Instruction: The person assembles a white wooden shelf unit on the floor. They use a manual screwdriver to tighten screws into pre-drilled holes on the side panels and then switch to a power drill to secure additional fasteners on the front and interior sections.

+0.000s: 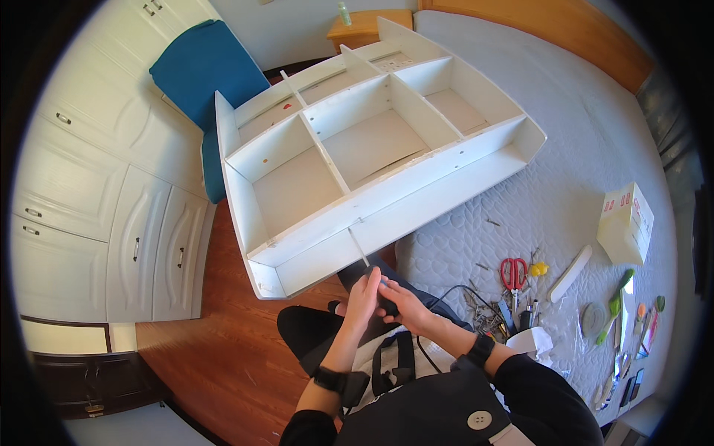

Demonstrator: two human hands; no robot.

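A white compartment shelf [394,189] lies tilted in front of me, one part over the bed and another over the floor. Both my hands are closed around the dark handle of a screwdriver [358,246]. My left hand [362,295] wraps the handle near the shaft, while my right hand [407,303] grips it from the other side. The thin metal shaft points away from me, and its tip meets the shelf's near long board, close to a small fitting. Whether the tip sits in a screw is too small to tell.
On the quilted grey bed [513,201] to the right lie red-handled scissors [513,275], loose screws [487,320], a white strip [571,273] and a white box [626,223]. A blue chair [208,70] stands behind the shelf at left, beside white cabinets [82,178].
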